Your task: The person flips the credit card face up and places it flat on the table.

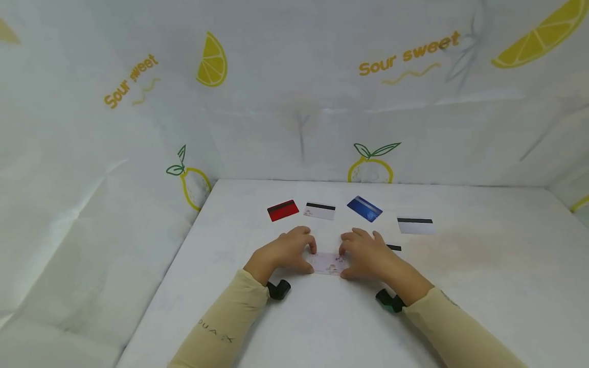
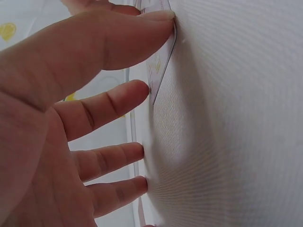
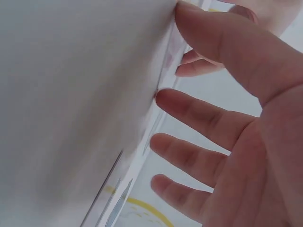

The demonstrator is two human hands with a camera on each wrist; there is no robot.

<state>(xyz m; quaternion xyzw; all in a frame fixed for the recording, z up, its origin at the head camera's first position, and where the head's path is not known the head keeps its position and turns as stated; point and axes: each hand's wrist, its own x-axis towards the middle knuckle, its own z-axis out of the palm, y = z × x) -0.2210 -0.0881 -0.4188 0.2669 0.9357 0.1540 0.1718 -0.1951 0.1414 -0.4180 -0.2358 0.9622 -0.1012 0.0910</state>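
Observation:
A pale pink card (image 1: 327,263) with a flower print lies at the table's middle, between the two hands. My left hand (image 1: 290,251) holds its left end, thumb and index finger at the corners. At the opposite end, my right hand (image 1: 365,255) holds it in the same way. The left wrist view shows the thumb and index fingertip against the edge of the card (image 2: 158,61), the other fingers spread. Over in the right wrist view, the thumb and index finger meet the card (image 3: 173,56) while the other fingers stay apart from it.
Behind the hands lie a red card (image 1: 282,210), a white card (image 1: 319,211), a blue card (image 1: 365,208) and another white card (image 1: 415,226). A black-striped card (image 1: 394,247) is mostly hidden by the right hand. White lemon-printed sheeting (image 1: 294,102) backs the white table (image 1: 322,327).

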